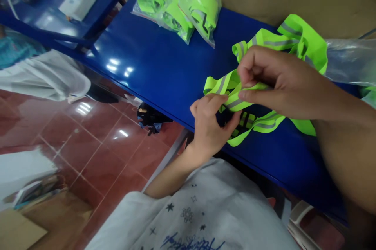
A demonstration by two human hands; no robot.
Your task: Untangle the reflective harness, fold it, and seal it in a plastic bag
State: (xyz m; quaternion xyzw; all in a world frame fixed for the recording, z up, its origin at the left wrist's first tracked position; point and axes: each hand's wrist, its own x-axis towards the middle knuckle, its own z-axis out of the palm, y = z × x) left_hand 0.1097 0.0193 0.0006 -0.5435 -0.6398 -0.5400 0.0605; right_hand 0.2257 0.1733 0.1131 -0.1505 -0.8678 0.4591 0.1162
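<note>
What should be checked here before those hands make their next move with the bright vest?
1. Left hand pinches the vest: ok.
2. Right hand pinches the same strap: ok.
3. Strap free of twists: cannot tell, the hands hide it.
4. Vest fully on the table: cannot tell, one loop lies at the edge.
5. Bagged vests lie apart from the hands: ok.

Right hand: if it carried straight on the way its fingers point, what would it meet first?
The right hand, pinching the neon reflective strap, points at the left hand, whose fingertips hold the same strap just ahead. It would probably meet those first, though depth is unclear.
</note>
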